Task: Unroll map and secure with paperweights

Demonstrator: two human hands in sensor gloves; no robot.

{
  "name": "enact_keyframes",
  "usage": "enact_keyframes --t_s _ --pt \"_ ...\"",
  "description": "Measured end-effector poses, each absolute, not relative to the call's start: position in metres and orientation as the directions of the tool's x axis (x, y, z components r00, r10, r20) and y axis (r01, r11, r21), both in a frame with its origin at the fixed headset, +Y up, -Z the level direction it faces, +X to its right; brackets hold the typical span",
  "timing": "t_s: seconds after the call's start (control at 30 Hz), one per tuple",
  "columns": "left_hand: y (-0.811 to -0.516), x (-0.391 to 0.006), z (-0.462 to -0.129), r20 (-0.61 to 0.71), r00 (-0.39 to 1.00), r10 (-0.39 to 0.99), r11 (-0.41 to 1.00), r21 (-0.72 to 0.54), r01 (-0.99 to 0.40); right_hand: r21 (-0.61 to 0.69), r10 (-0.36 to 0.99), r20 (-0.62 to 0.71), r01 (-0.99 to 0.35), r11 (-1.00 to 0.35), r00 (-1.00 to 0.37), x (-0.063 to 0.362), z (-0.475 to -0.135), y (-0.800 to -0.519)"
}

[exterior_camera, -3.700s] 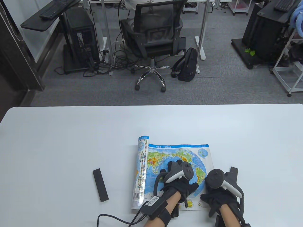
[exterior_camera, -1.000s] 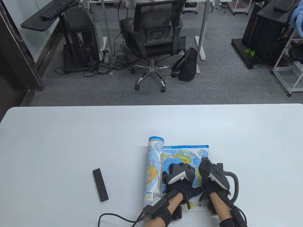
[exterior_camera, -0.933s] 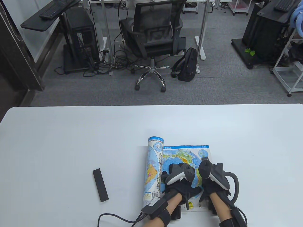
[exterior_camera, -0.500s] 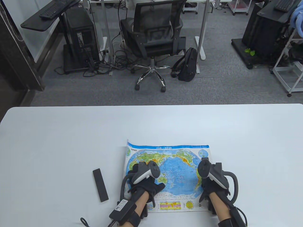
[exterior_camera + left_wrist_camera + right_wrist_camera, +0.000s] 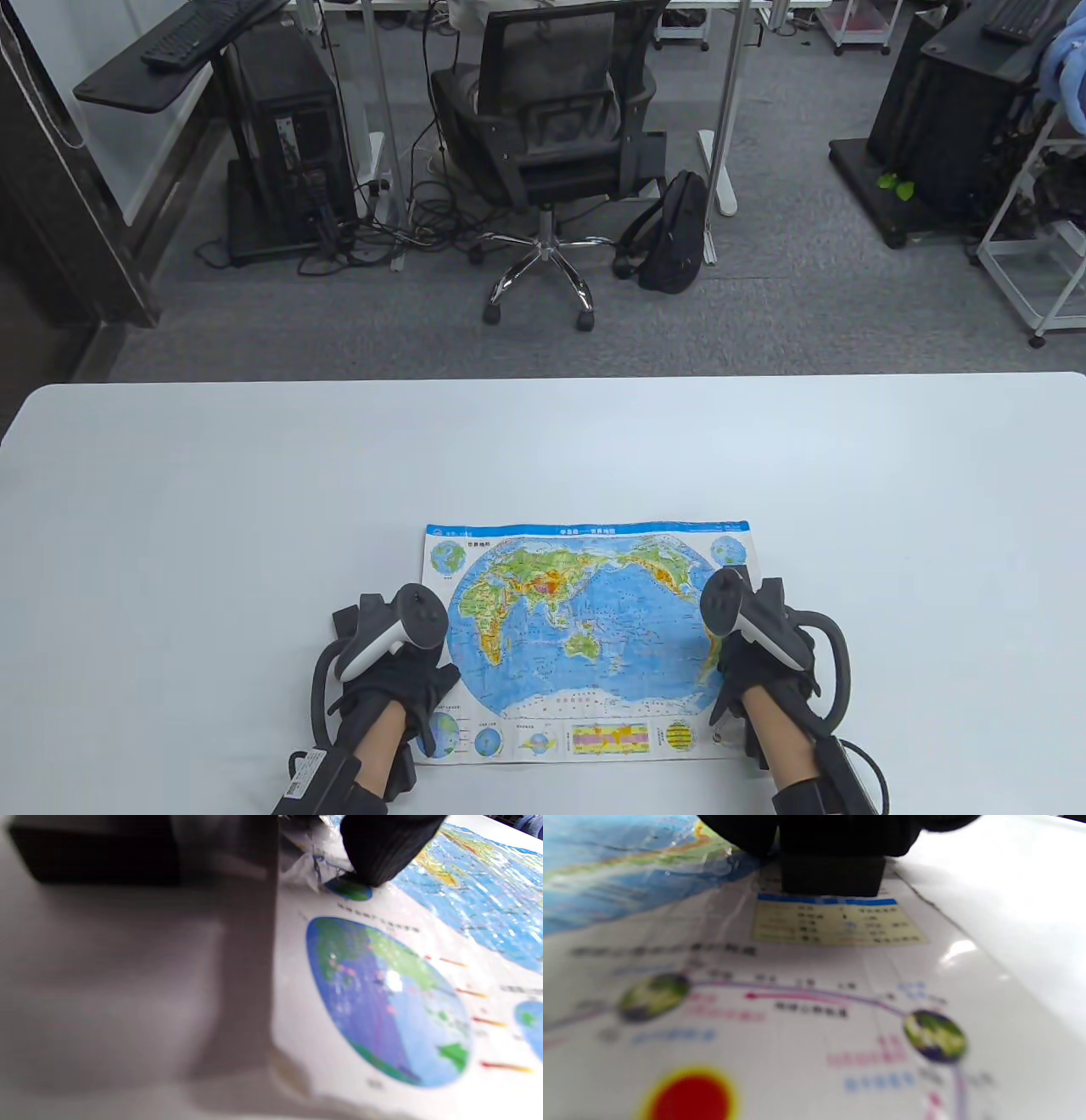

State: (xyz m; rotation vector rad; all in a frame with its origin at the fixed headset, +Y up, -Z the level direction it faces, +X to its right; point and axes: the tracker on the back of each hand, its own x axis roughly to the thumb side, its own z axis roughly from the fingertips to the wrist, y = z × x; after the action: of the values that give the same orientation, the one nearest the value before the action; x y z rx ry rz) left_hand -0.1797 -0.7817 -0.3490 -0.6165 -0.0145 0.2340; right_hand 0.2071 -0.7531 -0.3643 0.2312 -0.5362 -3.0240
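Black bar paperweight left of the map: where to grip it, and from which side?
Likely from above, pinching its two long sides mid-length. The black bar paperweight lies flat on the white table beside the world map's left edge, parallel to it, mostly under the left hand, which touches that edge.

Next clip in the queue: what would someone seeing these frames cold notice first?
A colourful world map lies unrolled and flat on the near middle of the white table. The left hand rests at the map's left edge and the right hand at its right edge, each gloved with a tracker on its back. In the right wrist view a dark paperweight sits on the map under that hand's fingers.
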Motion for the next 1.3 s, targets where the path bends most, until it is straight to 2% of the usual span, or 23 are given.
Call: enact_keyframes --t_s 0.07,0.17,0.3,0.33,0.47,0.53,0.63,0.77,0.9,1.03,1.13,1.2,1.3 --pt "-0.782 -0.18 -0.349 -0.053 0.973 0.225 0.795 -0.567 -0.215 0.372 -0.128 -0.137 0.069 -0.926 -0.982 0.198 -0.364 -0.749" --pt "-0.782 -0.18 -0.349 -0.049 0.973 0.227 0.798 -0.563 -0.215 0.305 -0.1 -0.083 0.071 -0.95 -0.992 0.174 -0.364 -0.735" --pt "-0.782 -0.181 -0.348 -0.059 0.967 0.247 0.793 -0.562 -0.237 0.325 0.151 0.105 -0.11 -0.939 -0.983 0.116 -0.366 -0.724" --pt "-0.782 -0.181 -0.348 -0.059 0.967 0.249 0.793 -0.561 -0.238 0.37 0.218 0.184 -0.138 -0.919 -0.958 0.09 -0.367 -0.726" --pt "-0.783 -0.182 -0.348 -0.062 0.964 0.259 0.793 -0.556 -0.248 0.448 0.283 0.317 -0.12 -0.886 -0.905 0.032 -0.366 -0.742" --pt "-0.783 -0.183 -0.348 -0.063 0.962 0.265 0.791 -0.556 -0.254 0.497 0.257 0.354 -0.052 -0.866 -0.899 0.002 -0.366 -0.754" --pt "-0.784 -0.184 -0.348 -0.062 0.96 0.274 0.79 -0.555 -0.261 0.516 0.228 0.373 -0.003 -0.856 -0.899 -0.02 -0.369 -0.765" --pt "-0.784 -0.187 -0.348 -0.056 0.955 0.291 0.785 -0.557 -0.272 0.569 0.281 0.341 -0.04 -0.821 -0.897 -0.031 -0.373 -0.777" --pt "-0.78 -0.192 -0.35 -0.069 0.94 0.335 0.763 -0.565 -0.313 0.597 0.242 0.343 0.011 -0.803 -0.908 -0.034 -0.373 -0.781" --pt "-0.755 -0.204 -0.349 -0.069 0.94 0.333 0.814 -0.482 -0.324 0.609 0.253 0.333 0.003 -0.794 -0.908 -0.034 -0.374 -0.781" --pt "-0.739 -0.216 -0.343 -0.138 0.937 0.322 0.842 -0.411 -0.35 0.611 0.247 0.333 0.009 -0.792 -0.91 -0.034 -0.374 -0.78" --pt "-0.737 -0.225 -0.334 -0.241 0.937 0.253 0.834 -0.437 -0.337 0.615 0.249 0.329 0.007 -0.789 -0.911 -0.034 -0.375 -0.78" --pt "-0.749 -0.234 -0.327 -0.307 0.945 0.118 0.813 -0.516 -0.269 0.617 0.247 0.329 0.01 -0.787 -0.912 -0.034 -0.375 -0.78"
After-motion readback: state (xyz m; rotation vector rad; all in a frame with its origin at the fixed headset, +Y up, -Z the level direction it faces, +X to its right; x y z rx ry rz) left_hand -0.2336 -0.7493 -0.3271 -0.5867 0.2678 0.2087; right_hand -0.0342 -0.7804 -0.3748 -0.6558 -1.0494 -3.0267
